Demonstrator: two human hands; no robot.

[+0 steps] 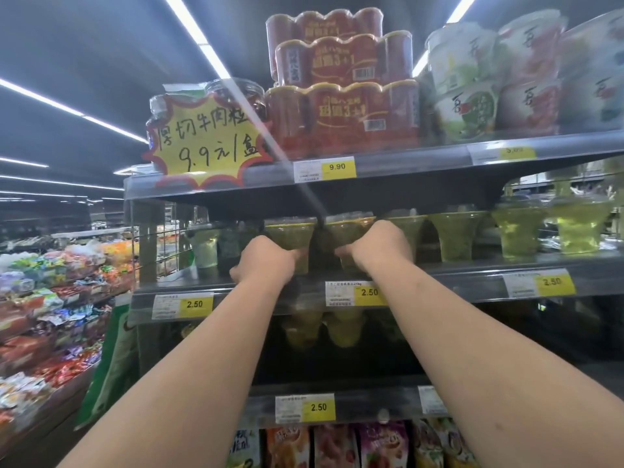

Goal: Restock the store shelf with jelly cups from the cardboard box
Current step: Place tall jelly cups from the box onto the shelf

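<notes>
Both arms reach to the middle shelf (456, 276). The left hand (265, 263) has its grip wrapped round the narrow foot of a green jelly cup (290, 233). The right hand (376, 246) holds a second jelly cup (346, 226) the same way, the two side by side at the shelf's front. I'd set them down flat, feet fully behind the lip, then slide them back in line with the row of cups (506, 231) to the right, minding the low top shelf (405, 163) overhead. The cardboard box is out of sight. Yellow price tags (369, 292) line the shelf edges, and candy bins (50, 298) fill the aisle leftward under strip lights.
</notes>
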